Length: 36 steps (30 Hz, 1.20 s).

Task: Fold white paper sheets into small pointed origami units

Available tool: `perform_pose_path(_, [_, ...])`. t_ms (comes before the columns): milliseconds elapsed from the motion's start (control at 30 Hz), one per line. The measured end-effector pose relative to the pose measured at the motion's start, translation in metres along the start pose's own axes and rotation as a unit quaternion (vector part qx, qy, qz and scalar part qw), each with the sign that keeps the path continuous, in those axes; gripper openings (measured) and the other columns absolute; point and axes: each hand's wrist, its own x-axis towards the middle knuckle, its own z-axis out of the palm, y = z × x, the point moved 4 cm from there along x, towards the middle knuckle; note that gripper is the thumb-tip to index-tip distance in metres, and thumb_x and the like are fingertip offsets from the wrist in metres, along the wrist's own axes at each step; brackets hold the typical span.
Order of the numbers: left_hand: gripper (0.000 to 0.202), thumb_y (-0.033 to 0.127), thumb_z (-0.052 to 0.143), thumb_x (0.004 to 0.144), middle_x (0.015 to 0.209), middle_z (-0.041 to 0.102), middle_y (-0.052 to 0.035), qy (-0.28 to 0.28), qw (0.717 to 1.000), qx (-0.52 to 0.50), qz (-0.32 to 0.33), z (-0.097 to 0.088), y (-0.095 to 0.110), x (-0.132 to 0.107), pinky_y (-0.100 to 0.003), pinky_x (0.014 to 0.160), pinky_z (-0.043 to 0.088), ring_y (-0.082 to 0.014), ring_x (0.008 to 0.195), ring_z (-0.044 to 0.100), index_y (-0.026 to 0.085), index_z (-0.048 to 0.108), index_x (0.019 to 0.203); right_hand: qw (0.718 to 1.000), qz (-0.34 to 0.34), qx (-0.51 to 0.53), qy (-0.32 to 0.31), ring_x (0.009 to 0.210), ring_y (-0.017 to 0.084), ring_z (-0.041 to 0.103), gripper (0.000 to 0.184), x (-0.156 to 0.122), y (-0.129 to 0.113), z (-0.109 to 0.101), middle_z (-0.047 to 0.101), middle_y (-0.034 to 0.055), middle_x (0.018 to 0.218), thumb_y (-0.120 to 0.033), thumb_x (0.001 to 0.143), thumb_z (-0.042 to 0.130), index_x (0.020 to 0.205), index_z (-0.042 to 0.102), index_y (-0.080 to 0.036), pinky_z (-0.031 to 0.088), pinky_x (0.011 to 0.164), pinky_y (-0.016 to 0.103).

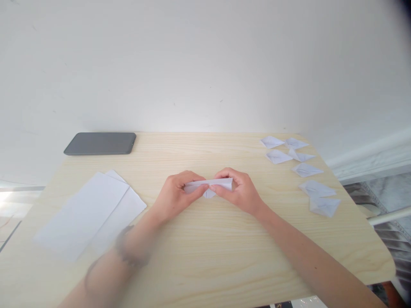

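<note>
A folded strip of white paper (pixel 221 183) is held level between my two hands above the middle of the table. My left hand (pixel 180 192) pinches its left part, thumb in front and fingers behind. On the right part, my right hand (pixel 237 188) grips it the same way, and the two thumb tips nearly meet at the centre. A small white flap pokes out below the thumbs. The fingers behind the paper are partly hidden.
Several folded white paper pieces (pixel 307 170) lie along the table's right side. At left are flat white sheets (pixel 86 209), overlapping. A dark phone (pixel 101 143) rests at the back left, near the white wall (pixel 205 64). The wooden table (pixel 224 256) has a rounded front right corner.
</note>
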Motion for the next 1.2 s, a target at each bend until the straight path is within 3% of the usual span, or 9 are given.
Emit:
perform_pose_path(367, [0.017, 0.031, 0.059, 0.079, 0.075, 0.066, -0.0008, 0.013, 0.999, 0.029, 0.006, -0.001, 0.001, -0.002, -0.021, 0.058, 0.042, -0.0127, 0.067, 0.058, 0.018, 0.07, 0.08, 0.996, -0.036, -0.069, -0.043, 0.065, 0.012, 0.057, 0.012, 0.003, -0.001, -0.005, 0.065, 0.0013, 0.074, -0.03, 0.079, 0.059, 0.079, 0.065, -0.019, 0.043, 0.059, 0.024])
perform_pose_path(533, [0.018, 0.031, 0.059, 0.077, 0.072, 0.068, 0.0016, 0.021, 0.999, 0.03, -0.034, -0.007, -0.004, -0.001, -0.021, 0.058, 0.044, -0.0119, 0.062, 0.058, 0.02, 0.071, 0.084, 0.997, 0.014, -0.042, -0.064, 0.061, 0.012, 0.055, 0.018, 0.006, 0.006, -0.018, 0.064, 0.0009, 0.072, -0.035, 0.078, 0.06, 0.078, 0.066, -0.018, 0.038, 0.052, 0.023])
perform_pose_path(733, [0.019, 0.031, 0.061, 0.076, 0.082, 0.073, -0.0013, 0.01, 0.993, -0.054, -0.102, -0.012, -0.015, -0.001, -0.024, 0.072, 0.051, -0.017, 0.077, 0.067, 0.019, 0.071, 0.086, 0.995, 0.078, 0.003, -0.064, 0.061, 0.013, 0.052, 0.023, 0.006, 0.023, -0.037, 0.061, 0.0002, 0.069, -0.04, 0.077, 0.061, 0.074, 0.064, -0.018, 0.038, 0.053, 0.024])
perform_pose_path(867, [0.022, 0.03, 0.055, 0.08, 0.087, 0.073, -0.0027, 0.016, 0.994, -0.057, -0.091, -0.015, -0.015, 0.0, -0.026, 0.079, 0.05, -0.0176, 0.085, 0.066, 0.017, 0.07, 0.092, 0.995, 0.093, -0.003, -0.048, 0.06, 0.012, 0.051, 0.025, 0.005, 0.026, -0.041, 0.059, 0.0005, 0.067, -0.041, 0.076, 0.062, 0.073, 0.063, -0.016, 0.037, 0.054, 0.024])
perform_pose_path(1033, [0.028, 0.035, 0.051, 0.084, 0.089, 0.07, -0.0029, -0.036, 0.998, -0.03, -0.04, -0.007, -0.003, 0.0, -0.023, 0.068, 0.046, -0.0168, 0.08, 0.062, 0.016, 0.067, 0.098, 0.993, 0.095, 0.006, -0.075, 0.058, 0.011, 0.047, 0.026, 0.001, 0.016, -0.02, 0.057, 0.0003, 0.066, -0.042, 0.077, 0.061, 0.074, 0.064, -0.016, 0.034, 0.051, 0.022])
perform_pose_path(1200, [0.032, 0.044, 0.059, 0.078, 0.071, 0.066, -0.0012, -0.029, 0.998, -0.001, -0.057, 0.0, -0.001, 0.0, -0.02, 0.047, 0.035, -0.0097, 0.054, 0.05, 0.014, 0.07, 0.075, 0.994, 0.082, -0.011, -0.07, 0.055, 0.008, 0.041, 0.025, 0.0, 0.008, -0.008, 0.053, -0.0011, 0.062, -0.04, 0.077, 0.06, 0.071, 0.062, -0.015, 0.03, 0.049, 0.021])
